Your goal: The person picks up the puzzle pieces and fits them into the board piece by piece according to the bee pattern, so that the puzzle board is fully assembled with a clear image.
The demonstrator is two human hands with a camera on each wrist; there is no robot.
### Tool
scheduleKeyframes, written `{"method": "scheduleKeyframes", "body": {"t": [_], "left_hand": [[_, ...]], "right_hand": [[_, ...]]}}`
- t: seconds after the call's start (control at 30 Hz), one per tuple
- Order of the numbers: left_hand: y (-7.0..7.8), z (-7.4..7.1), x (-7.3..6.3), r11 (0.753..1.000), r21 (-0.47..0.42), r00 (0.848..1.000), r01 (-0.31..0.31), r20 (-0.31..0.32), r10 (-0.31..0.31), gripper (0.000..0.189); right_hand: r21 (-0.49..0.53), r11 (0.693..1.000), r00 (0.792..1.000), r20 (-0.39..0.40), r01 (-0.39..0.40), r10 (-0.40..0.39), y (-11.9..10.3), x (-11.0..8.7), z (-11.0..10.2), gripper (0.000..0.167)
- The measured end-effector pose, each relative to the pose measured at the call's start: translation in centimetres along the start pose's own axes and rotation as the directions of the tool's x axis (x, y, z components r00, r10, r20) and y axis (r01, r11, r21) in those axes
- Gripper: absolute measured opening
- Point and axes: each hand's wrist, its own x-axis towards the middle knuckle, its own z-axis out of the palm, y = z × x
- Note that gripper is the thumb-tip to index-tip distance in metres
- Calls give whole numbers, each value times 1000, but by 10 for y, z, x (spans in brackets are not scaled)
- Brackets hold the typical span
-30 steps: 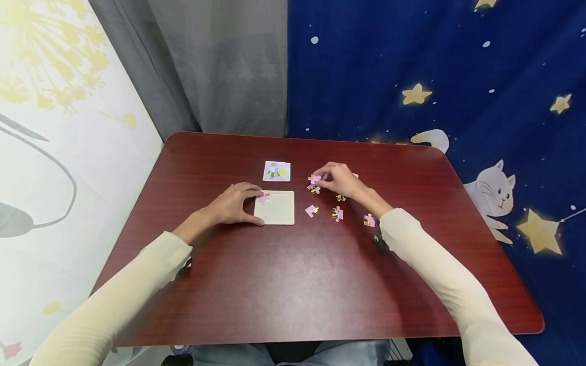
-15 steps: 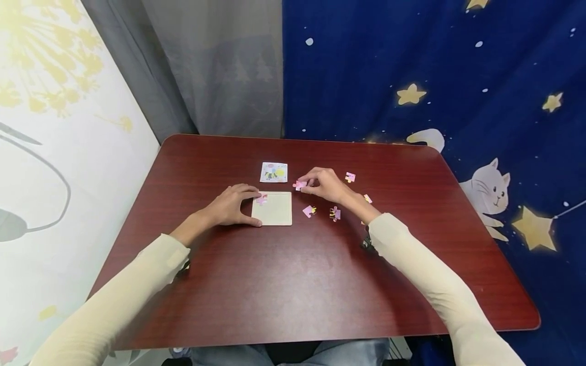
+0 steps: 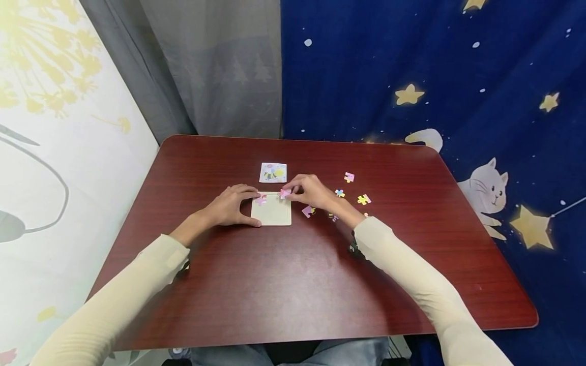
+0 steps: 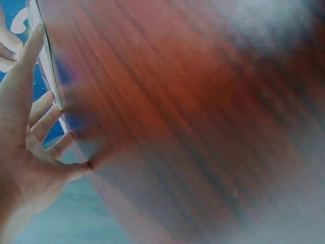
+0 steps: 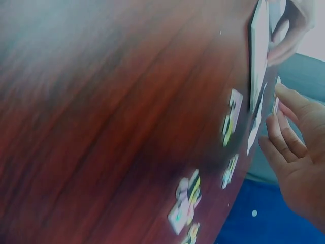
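- Right hand (image 3: 315,192), nearer: thumb and fingers pinch pink piece (image 3: 284,194) at hand's 9 o'clock, at 1 o'clock corner of tray (image 3: 274,213).
- Left hand (image 3: 231,206): spread, touching tray's 9 o'clock edge.

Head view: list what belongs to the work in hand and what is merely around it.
In the work:
pale square board
pink piece on the board
puzzle piece pinched by the right hand, the right hand itself
loose puzzle pieces
picture card, probably a guide

Merely around:
gray curtain
blue curtain
white patterned backdrop
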Motion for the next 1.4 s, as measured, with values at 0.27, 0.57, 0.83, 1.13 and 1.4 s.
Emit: {"method": "scheduleKeyframes", "body": {"t": [0.27, 0.57, 0.83, 1.13, 1.4], "left_hand": [[1, 0, -1, 1000, -9, 1000, 2, 4, -2, 96], [1, -1, 0, 1000, -7, 1000, -4, -5, 4, 96], [1, -1, -1, 1000, -5, 1000, -9, -14, 9, 95], [1, 0, -1, 1000, -14, 1000, 0, -3, 0, 95], [0, 1, -1, 1000, -8, 1000, -1, -6, 1, 96]], "right_hand": [[-31, 999, 999, 29, 20, -19, -11, 9, 14, 24], [-40, 998, 998, 30, 47, -46, -18, 18, 26, 22], [-57, 998, 999, 49, 7, -4, -22, 21, 33, 25], [-71, 997, 998, 42, -32, 35, -24, 22, 34, 25], [-85, 995, 998, 36, -47, 50, -26, 24, 33, 25]]}}
